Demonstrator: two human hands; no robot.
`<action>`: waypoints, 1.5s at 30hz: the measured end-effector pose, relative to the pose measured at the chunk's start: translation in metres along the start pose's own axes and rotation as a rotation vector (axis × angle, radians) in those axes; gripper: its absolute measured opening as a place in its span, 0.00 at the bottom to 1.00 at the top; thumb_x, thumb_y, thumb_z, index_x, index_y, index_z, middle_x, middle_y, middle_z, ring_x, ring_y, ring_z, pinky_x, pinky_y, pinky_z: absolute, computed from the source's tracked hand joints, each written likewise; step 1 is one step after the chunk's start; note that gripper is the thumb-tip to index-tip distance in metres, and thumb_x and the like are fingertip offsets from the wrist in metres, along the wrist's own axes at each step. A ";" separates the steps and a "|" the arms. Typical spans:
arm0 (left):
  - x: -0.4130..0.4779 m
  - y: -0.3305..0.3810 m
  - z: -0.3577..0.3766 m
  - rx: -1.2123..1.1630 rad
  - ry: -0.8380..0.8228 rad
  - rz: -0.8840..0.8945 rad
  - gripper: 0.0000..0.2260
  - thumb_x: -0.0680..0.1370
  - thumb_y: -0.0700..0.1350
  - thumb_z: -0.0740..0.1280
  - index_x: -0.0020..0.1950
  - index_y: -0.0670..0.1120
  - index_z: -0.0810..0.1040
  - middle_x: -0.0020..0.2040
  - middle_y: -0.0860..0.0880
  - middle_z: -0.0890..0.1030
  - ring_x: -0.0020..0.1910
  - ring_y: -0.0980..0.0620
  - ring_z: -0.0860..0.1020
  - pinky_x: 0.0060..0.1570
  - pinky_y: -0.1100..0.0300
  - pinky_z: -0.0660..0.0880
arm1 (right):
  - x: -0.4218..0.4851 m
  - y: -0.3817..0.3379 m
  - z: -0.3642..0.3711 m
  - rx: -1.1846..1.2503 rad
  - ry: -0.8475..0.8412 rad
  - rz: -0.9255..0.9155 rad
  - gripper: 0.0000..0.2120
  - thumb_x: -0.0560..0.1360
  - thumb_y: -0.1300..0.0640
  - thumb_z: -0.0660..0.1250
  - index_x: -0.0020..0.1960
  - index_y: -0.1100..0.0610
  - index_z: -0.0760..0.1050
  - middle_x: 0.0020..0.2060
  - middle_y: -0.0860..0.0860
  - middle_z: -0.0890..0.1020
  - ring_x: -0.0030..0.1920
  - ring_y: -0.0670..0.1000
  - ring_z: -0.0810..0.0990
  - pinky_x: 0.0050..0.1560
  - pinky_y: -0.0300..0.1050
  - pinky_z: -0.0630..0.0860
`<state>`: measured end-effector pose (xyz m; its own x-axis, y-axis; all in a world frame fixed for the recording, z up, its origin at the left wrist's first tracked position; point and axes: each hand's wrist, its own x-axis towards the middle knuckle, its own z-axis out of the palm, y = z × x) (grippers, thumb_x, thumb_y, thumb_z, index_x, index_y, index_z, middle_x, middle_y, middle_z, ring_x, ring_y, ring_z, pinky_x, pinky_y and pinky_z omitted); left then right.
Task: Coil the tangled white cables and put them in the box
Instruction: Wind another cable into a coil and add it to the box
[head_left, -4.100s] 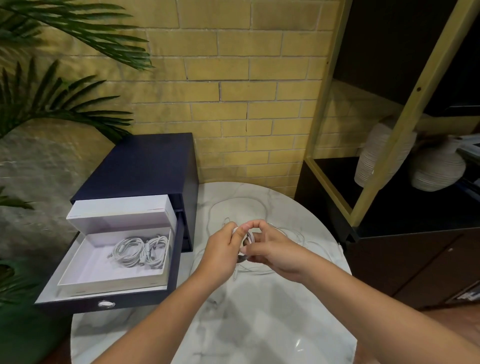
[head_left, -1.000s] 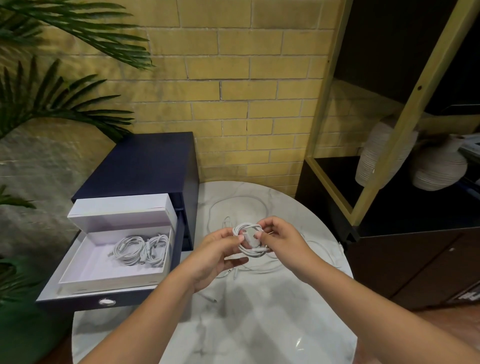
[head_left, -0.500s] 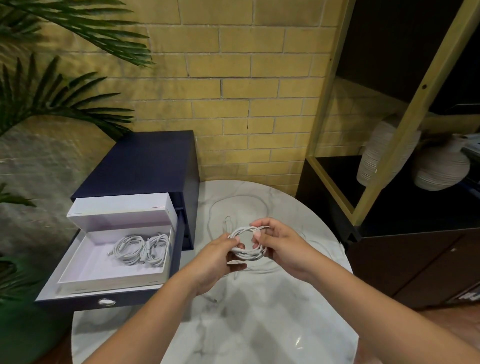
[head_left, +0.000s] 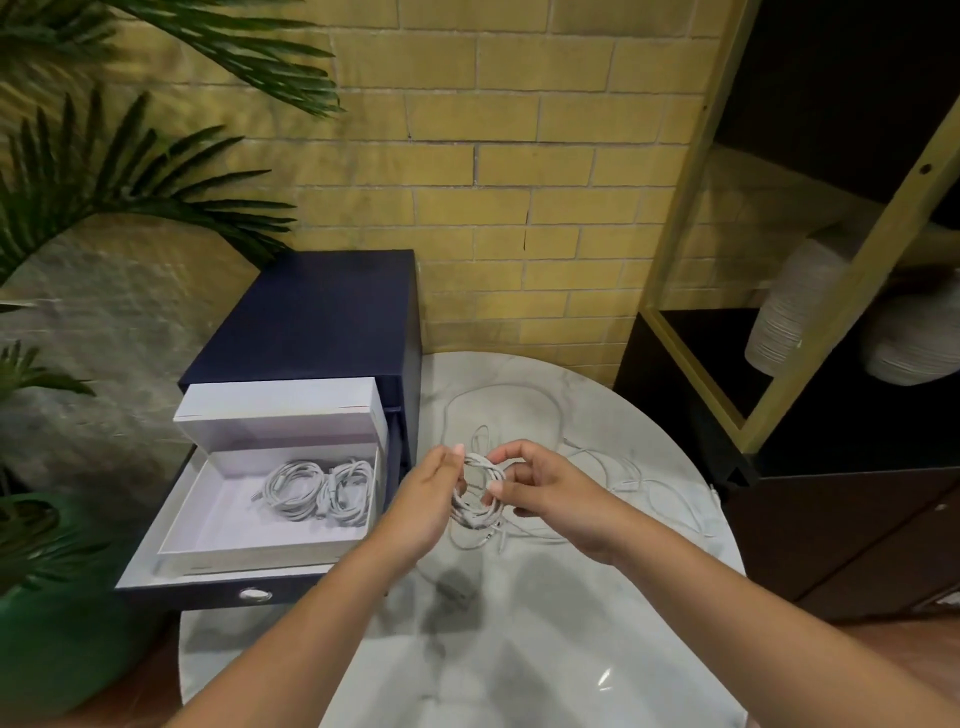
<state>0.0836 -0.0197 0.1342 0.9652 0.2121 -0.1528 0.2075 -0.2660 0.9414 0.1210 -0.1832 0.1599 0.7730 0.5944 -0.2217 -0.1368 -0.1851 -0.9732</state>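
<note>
Coil (head_left: 477, 493) of white cable is held between both hands above the table (head_left: 545, 649). Left hand (head_left: 428, 499) and right hand (head_left: 550, 493) both pinch it. Two coils (head_left: 317, 491) lie in the box (head_left: 197, 509).

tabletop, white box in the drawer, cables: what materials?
Tabletop: looks like polished marble or a marble-look slab, with grey veining and a glossy highlight.
White box: likely matte card, with thin flat walls and no shine.
Cables, like the coil being held: flexible white plastic-jacketed cord, probably.
</note>
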 end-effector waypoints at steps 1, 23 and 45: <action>0.000 0.000 -0.007 0.026 -0.010 0.032 0.19 0.82 0.55 0.55 0.45 0.41 0.74 0.37 0.48 0.73 0.37 0.51 0.72 0.42 0.56 0.68 | 0.002 -0.001 0.004 -0.002 0.001 0.019 0.11 0.78 0.57 0.66 0.59 0.56 0.72 0.40 0.50 0.83 0.43 0.47 0.78 0.46 0.38 0.71; 0.000 -0.026 -0.189 0.530 -0.008 0.181 0.04 0.75 0.48 0.70 0.46 0.51 0.84 0.39 0.55 0.83 0.41 0.58 0.80 0.45 0.59 0.78 | 0.077 -0.009 0.152 -0.080 0.155 -0.065 0.07 0.74 0.64 0.71 0.52 0.60 0.79 0.40 0.53 0.81 0.39 0.49 0.81 0.46 0.47 0.82; 0.034 -0.078 -0.258 1.013 0.084 0.134 0.11 0.76 0.47 0.63 0.41 0.46 0.83 0.38 0.48 0.82 0.37 0.50 0.78 0.36 0.57 0.76 | 0.089 0.037 0.154 -1.133 0.390 -0.368 0.08 0.71 0.63 0.70 0.49 0.55 0.81 0.48 0.49 0.80 0.51 0.52 0.74 0.51 0.42 0.72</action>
<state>0.0594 0.2512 0.1329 0.9842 0.1769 -0.0070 0.1732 -0.9534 0.2472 0.0893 -0.0162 0.0945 0.8102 0.5185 0.2733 0.5854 -0.7404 -0.3303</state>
